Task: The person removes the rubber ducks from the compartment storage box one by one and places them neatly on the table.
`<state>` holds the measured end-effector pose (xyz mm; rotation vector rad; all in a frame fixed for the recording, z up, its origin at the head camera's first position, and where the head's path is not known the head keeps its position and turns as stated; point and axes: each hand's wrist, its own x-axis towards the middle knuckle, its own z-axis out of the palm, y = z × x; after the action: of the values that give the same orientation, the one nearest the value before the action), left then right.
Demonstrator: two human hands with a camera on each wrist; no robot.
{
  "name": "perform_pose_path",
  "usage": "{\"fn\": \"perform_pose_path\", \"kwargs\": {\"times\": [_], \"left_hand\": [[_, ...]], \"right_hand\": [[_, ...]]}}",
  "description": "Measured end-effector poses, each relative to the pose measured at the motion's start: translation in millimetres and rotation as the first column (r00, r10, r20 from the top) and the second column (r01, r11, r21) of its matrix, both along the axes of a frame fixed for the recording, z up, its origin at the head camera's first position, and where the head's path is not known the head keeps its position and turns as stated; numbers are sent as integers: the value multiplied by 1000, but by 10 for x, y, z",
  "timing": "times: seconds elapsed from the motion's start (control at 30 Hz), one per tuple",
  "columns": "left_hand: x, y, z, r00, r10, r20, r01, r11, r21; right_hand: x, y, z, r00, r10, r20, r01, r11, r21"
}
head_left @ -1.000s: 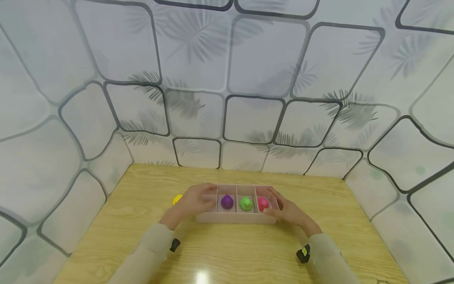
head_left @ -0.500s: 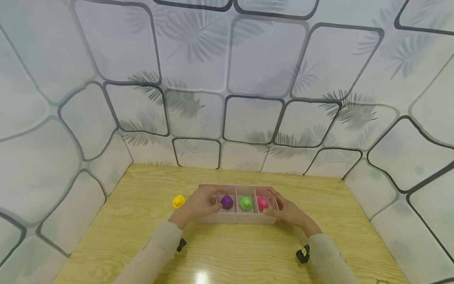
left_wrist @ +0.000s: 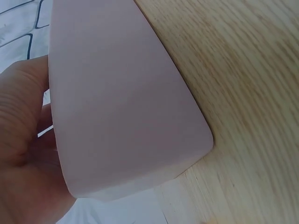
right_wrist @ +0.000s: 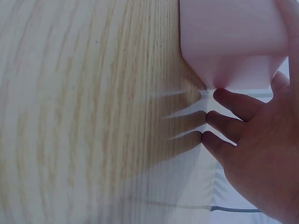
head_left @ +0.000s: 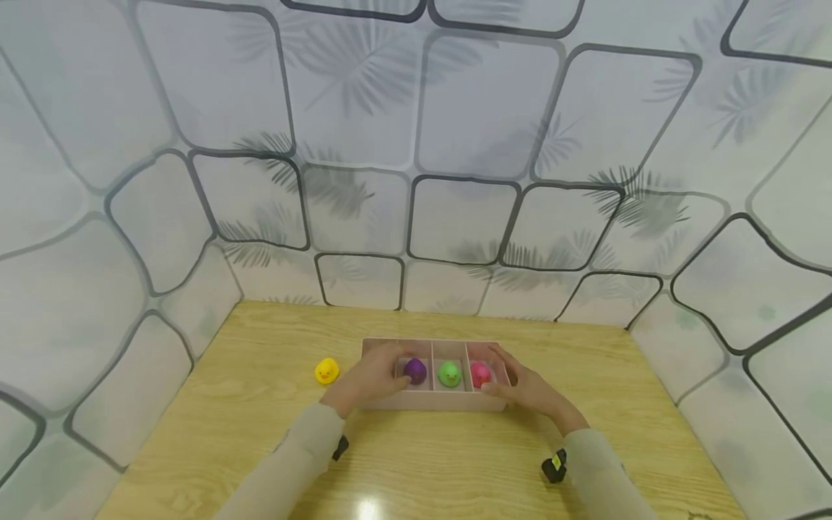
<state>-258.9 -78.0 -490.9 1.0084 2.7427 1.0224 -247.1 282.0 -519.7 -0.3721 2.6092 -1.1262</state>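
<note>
A pink divided tray point(head_left: 434, 401) sits near the middle of the wooden desk point(head_left: 214, 426), somewhat toward its far edge, with bare wood open on every side. Three of its compartments hold a purple duck point(head_left: 415, 370), a green duck point(head_left: 449, 373) and a pink duck point(head_left: 481, 373). The left hand point(head_left: 372, 375) grips the tray's left end, thumb on the near wall and fingers curled over into the end compartment. The right hand point(head_left: 528, 386) clasps the right end, fingers wrapped round the outer corner, fingertips point(right_wrist: 229, 99) down by the desk. Both forearms angle in from the near edge. A yellow duck point(head_left: 327, 371) stands alone on the desk, just left of the tray, apart from it.
</note>
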Motion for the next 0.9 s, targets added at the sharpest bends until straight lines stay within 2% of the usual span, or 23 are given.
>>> {"fn": "perform_pose_path", "kwargs": {"times": [0.17,0.43,0.7,0.9], "left_hand": [[-9,39,16,999,36,40,-35,999,-31],[-120,129,-30,998,47,37,-43,992,-117],[-141,205,4,986,99,135,-75,983,-170],[-146,223,6,985,111,129,-86,980,-181]], "right_hand": [[4,-1,4,1000,-17,6,16,1000,14],[-2,-5,-10,1000,-25,12,25,1000,14],[3,-22,2,1000,-20,-13,20,999,37],[6,-22,16,1000,-19,-18,19,999,42]]}}
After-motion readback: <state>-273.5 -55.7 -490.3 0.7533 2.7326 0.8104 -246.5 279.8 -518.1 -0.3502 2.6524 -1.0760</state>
